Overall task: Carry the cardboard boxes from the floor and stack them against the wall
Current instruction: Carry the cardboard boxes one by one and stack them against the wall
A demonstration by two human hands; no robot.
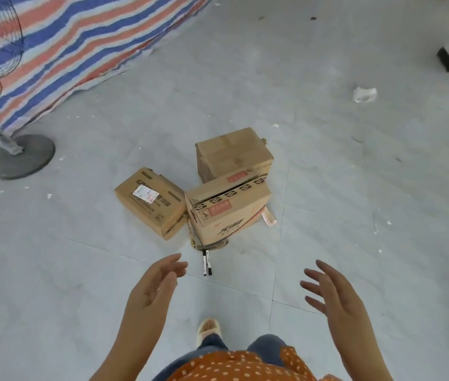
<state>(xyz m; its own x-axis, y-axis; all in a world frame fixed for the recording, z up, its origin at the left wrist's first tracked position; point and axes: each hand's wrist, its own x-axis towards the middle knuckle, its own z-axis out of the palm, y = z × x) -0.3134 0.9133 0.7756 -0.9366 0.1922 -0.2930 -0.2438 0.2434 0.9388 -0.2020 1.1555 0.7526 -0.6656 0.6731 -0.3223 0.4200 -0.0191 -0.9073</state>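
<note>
Three cardboard boxes sit clustered on the grey tiled floor [327,188], mid-scene. The left box [150,203] lies flat and low, a white shipping label on its top face. The near box [227,210] stands just right of it, touching or nearly so, its top flaps taped with printed tape and red labels. The far box [233,154] sits directly behind the near one, plain taped top.

Two pens [207,262] lie side by side on the floor just in front of the near box.

Both hands reach forward, above the floor, short of the boxes. Left hand [151,290]: grip apart, fingers extended and relaxed, holding nothing. Right hand [333,295]: grip apart, fingers spread, holding nothing.

Far left, a striped tarp [80,45] hangs down to the floor; a standing fan's round base [21,156] rests in front of it. A crumpled plastic scrap [364,94] lies far right.
</note>
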